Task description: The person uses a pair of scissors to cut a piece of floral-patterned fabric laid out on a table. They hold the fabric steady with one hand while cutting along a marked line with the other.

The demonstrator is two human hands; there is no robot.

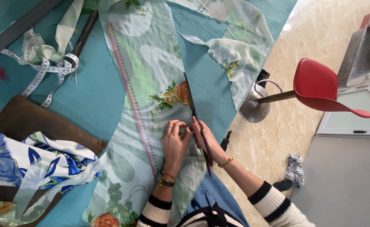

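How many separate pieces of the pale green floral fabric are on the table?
3: the long strip under both hands, a loose piece at the table's right edge, a scrap near the tape measure. Others may be hidden.

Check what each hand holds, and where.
Right hand grips the scissors at the handle end, blades pointing away. Left hand pinches the fabric beside them.

We see no packages, labels, signs or screens anywhere: not on the teal table [96,96], nor on the marble floor [319,38] beside it.
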